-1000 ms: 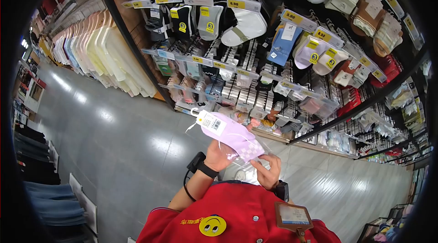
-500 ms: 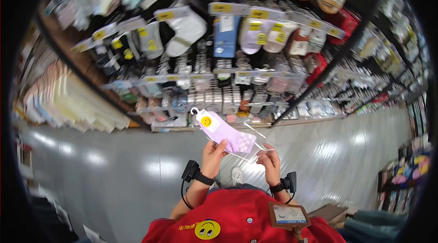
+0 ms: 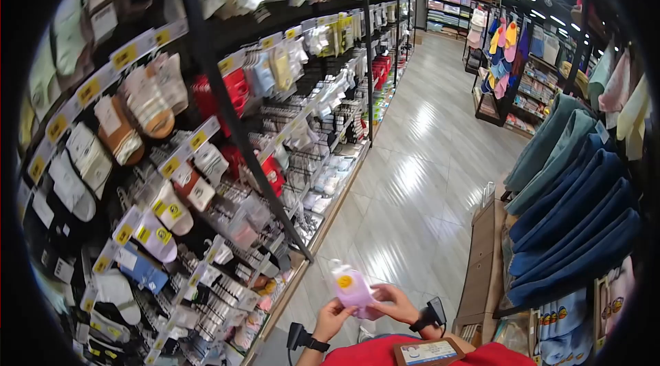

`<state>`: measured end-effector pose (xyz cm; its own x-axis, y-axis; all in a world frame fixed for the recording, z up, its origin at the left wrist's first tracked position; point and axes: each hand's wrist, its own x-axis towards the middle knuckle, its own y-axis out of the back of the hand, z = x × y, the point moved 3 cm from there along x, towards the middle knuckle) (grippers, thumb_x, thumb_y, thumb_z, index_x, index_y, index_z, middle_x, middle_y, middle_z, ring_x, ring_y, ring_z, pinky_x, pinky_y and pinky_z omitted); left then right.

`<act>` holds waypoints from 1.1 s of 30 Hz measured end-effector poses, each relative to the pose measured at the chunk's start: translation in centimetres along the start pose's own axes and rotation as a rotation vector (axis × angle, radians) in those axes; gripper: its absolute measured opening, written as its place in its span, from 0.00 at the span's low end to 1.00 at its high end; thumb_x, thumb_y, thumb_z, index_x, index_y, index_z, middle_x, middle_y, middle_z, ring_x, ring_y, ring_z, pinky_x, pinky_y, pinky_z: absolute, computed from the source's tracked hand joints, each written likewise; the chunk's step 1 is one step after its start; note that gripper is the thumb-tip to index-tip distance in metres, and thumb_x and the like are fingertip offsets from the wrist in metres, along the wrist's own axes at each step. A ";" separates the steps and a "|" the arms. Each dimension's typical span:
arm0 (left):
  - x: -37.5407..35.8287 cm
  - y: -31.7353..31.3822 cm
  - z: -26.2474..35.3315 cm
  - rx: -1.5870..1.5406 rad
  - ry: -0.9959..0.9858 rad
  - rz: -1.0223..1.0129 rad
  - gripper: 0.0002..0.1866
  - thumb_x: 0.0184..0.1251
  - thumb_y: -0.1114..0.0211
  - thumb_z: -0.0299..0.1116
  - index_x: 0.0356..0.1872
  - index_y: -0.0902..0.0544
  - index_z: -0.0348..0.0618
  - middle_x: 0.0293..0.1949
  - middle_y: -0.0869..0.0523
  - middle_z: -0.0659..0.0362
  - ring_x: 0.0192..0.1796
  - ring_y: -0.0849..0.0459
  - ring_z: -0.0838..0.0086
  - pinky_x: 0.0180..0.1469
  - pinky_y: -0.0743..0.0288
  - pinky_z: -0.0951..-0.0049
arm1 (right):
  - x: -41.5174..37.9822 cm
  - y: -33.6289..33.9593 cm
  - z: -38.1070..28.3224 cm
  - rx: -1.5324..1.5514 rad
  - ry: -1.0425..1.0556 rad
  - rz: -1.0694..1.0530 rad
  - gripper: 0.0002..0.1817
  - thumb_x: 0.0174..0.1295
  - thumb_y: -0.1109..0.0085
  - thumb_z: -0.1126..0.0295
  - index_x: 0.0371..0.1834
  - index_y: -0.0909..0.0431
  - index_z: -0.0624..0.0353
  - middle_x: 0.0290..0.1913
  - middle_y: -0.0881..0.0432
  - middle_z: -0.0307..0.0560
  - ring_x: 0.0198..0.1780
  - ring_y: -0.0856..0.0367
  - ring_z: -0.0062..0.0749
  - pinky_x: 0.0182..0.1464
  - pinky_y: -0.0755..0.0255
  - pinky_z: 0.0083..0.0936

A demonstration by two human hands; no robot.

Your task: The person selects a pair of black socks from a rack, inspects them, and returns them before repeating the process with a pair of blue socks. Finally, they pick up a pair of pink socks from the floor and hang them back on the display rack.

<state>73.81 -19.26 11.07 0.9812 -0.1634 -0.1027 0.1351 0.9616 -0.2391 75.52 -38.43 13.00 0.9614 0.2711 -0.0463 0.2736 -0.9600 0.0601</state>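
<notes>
Low in front of my red shirt, both hands hold a pair of lilac socks (image 3: pixel 352 289) with a white hanger tag and a yellow smiley. My left hand (image 3: pixel 333 319) pinches the socks' lower left edge between thumb and fingers. On the other side, my right hand (image 3: pixel 394 303) has its fingers closed at the cuff end. The fingers partly cover the socks, and the tag's top is blurred. Each wrist wears a black strap with a small box.
A tall rack of hanging socks (image 3: pixel 155 101) with yellow price labels fills the left side. A grey tiled aisle (image 3: pixel 412 160) runs ahead. At right, folded jeans (image 3: pixel 570 208) hang above a wooden cabinet (image 3: pixel 480 270). Colourful garments (image 3: pixel 505 46) hang farther back.
My view has swung right, from facing the sock rack to looking along the aisle. My right hand has come in to the socks; the thin white strip near it no longer shows.
</notes>
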 end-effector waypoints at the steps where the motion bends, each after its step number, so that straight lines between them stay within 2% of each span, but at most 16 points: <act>1: 1.4 -1.2 -0.2 0.063 0.050 -0.091 0.15 0.59 0.36 0.25 0.46 0.25 0.33 0.38 0.18 0.59 0.40 0.19 0.77 0.45 0.25 0.76 | 0.1 1.3 2.1 0.041 -0.020 0.019 0.22 0.53 0.34 0.64 0.48 0.26 0.64 0.38 0.19 0.45 0.41 0.21 0.25 0.45 0.28 0.21; 2: 2.9 -2.2 -0.2 0.072 0.044 -0.088 0.15 0.59 0.36 0.25 0.46 0.25 0.33 0.38 0.18 0.59 0.40 0.19 0.77 0.45 0.25 0.76 | 0.2 2.6 2.4 0.047 -0.011 0.017 0.22 0.53 0.34 0.64 0.48 0.26 0.64 0.38 0.19 0.45 0.41 0.21 0.25 0.45 0.28 0.21; 4: 5.5 -4.3 -0.3 0.056 0.105 -0.218 0.16 0.59 0.36 0.26 0.48 0.26 0.33 0.41 0.19 0.58 0.44 0.20 0.77 0.48 0.27 0.77 | -0.1 5.0 2.6 -0.015 -0.088 0.119 0.15 0.53 0.35 0.68 0.39 0.22 0.67 0.34 0.19 0.43 0.37 0.22 0.21 0.41 0.27 0.20; 5: 6.8 -5.2 -0.4 0.068 0.104 -0.206 0.16 0.59 0.36 0.26 0.48 0.26 0.33 0.41 0.19 0.58 0.44 0.20 0.77 0.48 0.27 0.77 | -0.1 6.0 2.9 -0.003 -0.083 0.108 0.15 0.53 0.35 0.68 0.39 0.22 0.67 0.34 0.19 0.43 0.37 0.22 0.21 0.41 0.27 0.20; 7: 9.4 -6.9 -0.4 0.057 0.082 -0.233 0.18 0.60 0.37 0.27 0.50 0.28 0.33 0.45 0.21 0.58 0.48 0.22 0.76 0.51 0.28 0.77 | 0.2 8.4 3.5 -0.076 -0.033 0.239 0.12 0.53 0.35 0.68 0.34 0.21 0.67 0.31 0.18 0.42 0.33 0.22 0.20 0.39 0.28 0.19; 9: 11.8 -8.6 0.6 0.055 0.085 -0.215 0.17 0.62 0.39 0.27 0.51 0.29 0.34 0.46 0.22 0.58 0.48 0.23 0.79 0.49 0.28 0.79 | 0.5 9.9 3.6 -0.014 -0.076 0.250 0.12 0.52 0.34 0.69 0.34 0.21 0.67 0.30 0.18 0.42 0.33 0.22 0.19 0.37 0.28 0.18; 11: 14.0 -9.9 0.4 -0.059 0.091 -0.228 0.17 0.62 0.39 0.28 0.51 0.28 0.34 0.45 0.21 0.59 0.47 0.23 0.80 0.49 0.29 0.80 | 0.8 11.5 3.4 -0.076 -0.085 0.275 0.13 0.52 0.35 0.68 0.34 0.21 0.68 0.29 0.17 0.44 0.33 0.21 0.22 0.36 0.27 0.19; 14: 16.9 -11.0 0.7 -0.045 0.163 -0.236 0.13 0.62 0.39 0.28 0.47 0.25 0.34 0.42 0.19 0.60 0.45 0.22 0.81 0.48 0.29 0.82 | 2.2 12.8 3.7 0.045 -0.156 0.298 0.11 0.53 0.35 0.69 0.33 0.21 0.68 0.28 0.18 0.43 0.31 0.21 0.20 0.34 0.28 0.18; 19: 24.5 -11.9 -0.1 -0.024 0.240 -0.231 0.11 0.61 0.37 0.30 0.42 0.22 0.35 0.37 0.18 0.62 0.42 0.22 0.83 0.46 0.28 0.82 | 7.6 16.0 5.1 -0.028 -0.121 0.340 0.08 0.53 0.37 0.71 0.30 0.22 0.66 0.26 0.20 0.39 0.29 0.25 0.16 0.32 0.31 0.15; 21: 28.0 -12.2 -0.6 -0.031 0.262 -0.247 0.09 0.61 0.37 0.29 0.40 0.21 0.36 0.36 0.17 0.62 0.39 0.21 0.82 0.43 0.28 0.82 | 10.3 17.8 6.1 0.046 -0.190 0.329 0.09 0.54 0.37 0.71 0.31 0.22 0.66 0.26 0.20 0.39 0.29 0.25 0.17 0.32 0.30 0.16; 25: 36.6 -13.6 0.7 -0.018 0.128 -0.293 0.07 0.61 0.37 0.29 0.36 0.20 0.36 0.34 0.18 0.63 0.38 0.22 0.84 0.42 0.29 0.83 | 17.8 22.3 4.5 0.016 -0.258 0.343 0.09 0.54 0.38 0.72 0.33 0.22 0.67 0.27 0.20 0.39 0.30 0.24 0.18 0.33 0.30 0.16; 28: 42.4 -14.3 2.3 -0.028 0.083 -0.247 0.10 0.61 0.37 0.30 0.40 0.22 0.36 0.35 0.18 0.63 0.39 0.22 0.84 0.42 0.28 0.82 | 24.0 26.0 4.4 0.009 -0.141 0.336 0.12 0.56 0.38 0.71 0.38 0.23 0.68 0.30 0.19 0.41 0.31 0.23 0.20 0.33 0.28 0.18; 31: 46.7 -14.1 4.5 -0.045 -0.027 -0.163 0.11 0.61 0.38 0.30 0.43 0.24 0.36 0.37 0.19 0.62 0.40 0.22 0.83 0.43 0.28 0.82 | 29.8 28.6 2.6 -0.035 -0.105 0.290 0.12 0.55 0.38 0.71 0.38 0.23 0.68 0.30 0.20 0.41 0.31 0.23 0.20 0.32 0.28 0.18; 32: 47.6 -13.8 5.1 -0.066 -0.100 -0.115 0.12 0.62 0.38 0.30 0.44 0.24 0.36 0.38 0.19 0.62 0.41 0.22 0.82 0.43 0.28 0.81 | 31.3 29.6 3.1 -0.040 -0.119 0.260 0.12 0.55 0.38 0.71 0.38 0.23 0.68 0.30 0.20 0.41 0.31 0.23 0.20 0.32 0.28 0.18; 33: 48.2 -13.0 5.3 -0.070 -0.090 -0.083 0.12 0.62 0.38 0.30 0.44 0.24 0.36 0.38 0.19 0.62 0.41 0.22 0.82 0.43 0.28 0.81 | 33.0 30.3 3.9 -0.087 -0.115 0.228 0.12 0.55 0.37 0.70 0.38 0.23 0.68 0.29 0.20 0.40 0.31 0.23 0.20 0.32 0.28 0.18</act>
<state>120.02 -38.50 14.32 0.9760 -0.2179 0.0063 0.2090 0.9274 -0.3102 115.39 -58.89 9.37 0.9903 0.0339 -0.1345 0.0564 -0.9843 0.1675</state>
